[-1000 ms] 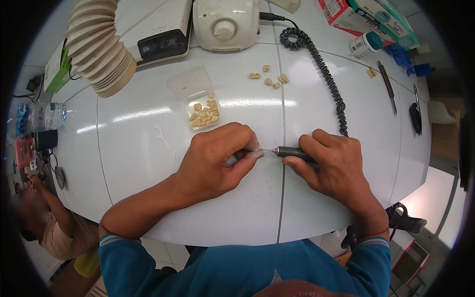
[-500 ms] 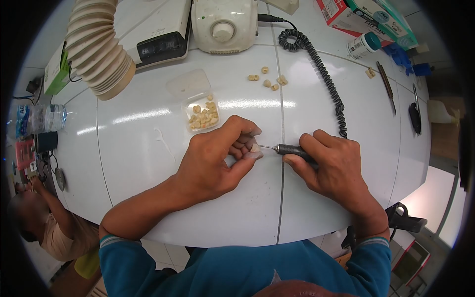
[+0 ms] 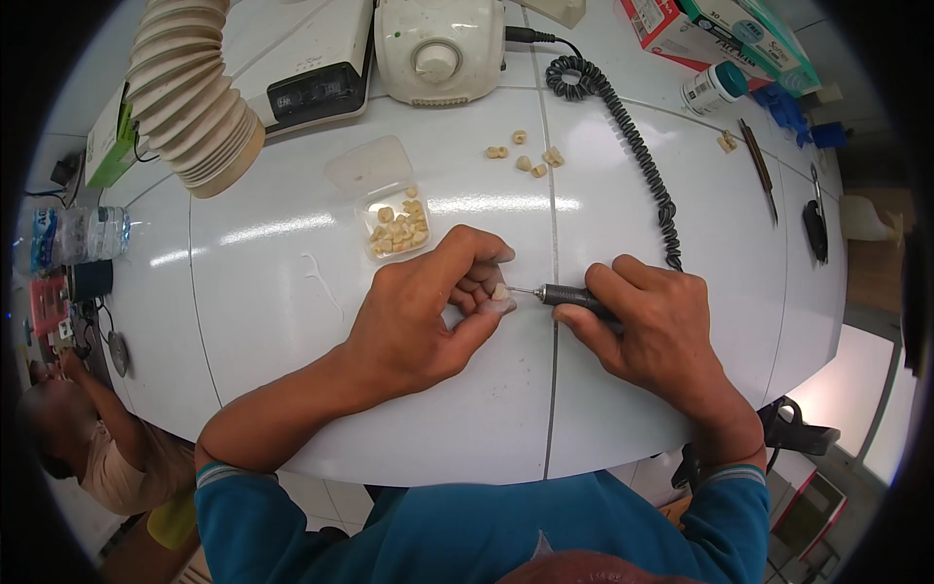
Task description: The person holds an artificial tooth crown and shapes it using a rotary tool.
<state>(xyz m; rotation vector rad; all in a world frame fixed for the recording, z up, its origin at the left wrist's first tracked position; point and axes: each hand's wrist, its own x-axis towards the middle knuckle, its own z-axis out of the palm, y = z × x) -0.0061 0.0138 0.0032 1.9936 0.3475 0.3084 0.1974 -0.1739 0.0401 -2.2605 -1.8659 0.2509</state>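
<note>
Between the fingertips of my left hand [image 3: 418,307] is a small cream dental crown [image 3: 501,292], the fingers closed around it and dusted white. My right hand [image 3: 647,321] is wrapped round a black rotary handpiece [image 3: 574,297], held nearly level. Its thin metal bur [image 3: 523,290] points left and reaches the crown, seemingly touching it. Beyond my left hand stands a clear plastic box [image 3: 397,229] with its lid folded back, holding several tooth-shaped pieces. Farther off, several more cream crowns [image 3: 523,163] lie loose on the white table [image 3: 292,370].
A coiled black cord [image 3: 637,146] runs from the control unit [image 3: 440,54] to the handpiece. At upper left hangs a ribbed suction hose [image 3: 185,97]. A white bottle [image 3: 713,90], boxes [image 3: 720,39] and a slim tool [image 3: 759,170] sit at right. Another person [image 3: 107,438] is at far left.
Both hands keep nearly the same place, with the bur still at the crown. The view has shifted very slightly.
</note>
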